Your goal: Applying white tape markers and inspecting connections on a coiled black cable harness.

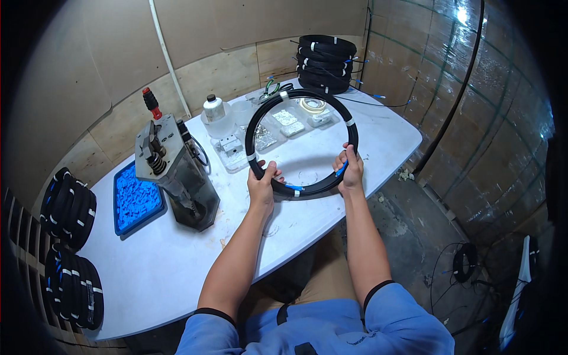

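A coil of black cable point(252, 131), bound with several white ties, is held up tilted above the near side of the white table. My left hand point(261, 183) is closed around its lower left, thumb toward me. On the lower right of the ring, my right hand point(351, 168) grips it too. Blue connectors show on the coil, one along the bottom near my left hand and one beside my right fingers. Through the ring I see clear trays point(289, 122) with small parts and a pale coiled strand.
A metal hand press point(186, 177) stands left on the white table point(171, 284), beside a blue tray point(118, 228) of small blue pieces. A white bottle point(213, 109) is behind. Stacked black cable coils point(326, 64) sit at the far corner; more coils point(74, 287) lie at the left edge.
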`<action>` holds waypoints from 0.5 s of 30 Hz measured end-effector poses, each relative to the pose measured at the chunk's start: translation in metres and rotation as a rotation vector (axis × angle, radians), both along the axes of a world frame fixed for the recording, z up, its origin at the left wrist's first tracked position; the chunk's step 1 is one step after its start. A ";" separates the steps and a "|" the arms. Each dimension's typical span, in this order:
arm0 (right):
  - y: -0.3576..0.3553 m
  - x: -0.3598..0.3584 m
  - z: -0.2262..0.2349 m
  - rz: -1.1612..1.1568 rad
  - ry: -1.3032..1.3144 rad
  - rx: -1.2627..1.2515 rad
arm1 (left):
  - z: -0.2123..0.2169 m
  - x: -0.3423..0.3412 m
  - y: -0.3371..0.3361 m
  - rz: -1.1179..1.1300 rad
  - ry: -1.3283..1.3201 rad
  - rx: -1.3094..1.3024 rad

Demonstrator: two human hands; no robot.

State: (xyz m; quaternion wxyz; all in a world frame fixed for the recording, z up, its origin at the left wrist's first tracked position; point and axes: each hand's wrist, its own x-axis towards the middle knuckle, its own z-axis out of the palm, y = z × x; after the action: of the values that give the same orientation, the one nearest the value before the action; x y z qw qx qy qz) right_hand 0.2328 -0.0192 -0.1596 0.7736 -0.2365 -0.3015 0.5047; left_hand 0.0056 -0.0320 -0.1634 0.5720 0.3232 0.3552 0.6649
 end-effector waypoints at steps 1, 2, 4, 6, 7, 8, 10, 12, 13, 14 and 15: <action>0.001 -0.003 0.001 -0.020 -0.021 0.023 | 0.006 0.003 0.000 0.051 -0.006 -0.020; 0.001 -0.008 0.007 -0.019 -0.038 0.040 | 0.011 0.003 0.001 0.109 -0.011 -0.040; 0.002 -0.018 0.019 -0.010 -0.033 0.064 | 0.016 -0.007 0.012 0.154 -0.016 -0.028; 0.008 -0.026 0.039 -0.010 -0.022 0.102 | 0.034 -0.009 0.030 0.214 -0.082 0.006; 0.012 -0.030 0.052 -0.009 -0.016 0.114 | 0.048 -0.013 0.035 0.234 -0.087 0.038; 0.017 -0.033 0.065 -0.010 -0.020 0.117 | 0.064 -0.016 0.038 0.227 -0.093 0.089; 0.027 -0.035 0.090 -0.016 -0.027 0.140 | 0.091 -0.019 0.046 0.201 -0.129 0.197; 0.030 -0.034 0.117 -0.003 0.003 0.141 | 0.114 -0.016 0.049 0.180 -0.148 0.309; 0.032 -0.034 0.128 0.013 0.032 0.131 | 0.122 -0.014 0.050 0.177 -0.149 0.376; 0.034 -0.033 0.135 0.019 0.052 0.100 | 0.131 -0.013 0.049 0.167 -0.151 0.385; 0.037 -0.033 0.140 0.018 0.050 0.104 | 0.137 -0.014 0.049 0.158 -0.153 0.393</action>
State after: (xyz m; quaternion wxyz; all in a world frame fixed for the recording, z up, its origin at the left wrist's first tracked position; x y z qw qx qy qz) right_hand 0.1994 0.0175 -0.0198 0.7877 -0.1806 -0.3100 0.5008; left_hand -0.0086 0.0175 -0.0263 0.4695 0.3479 0.1988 0.7868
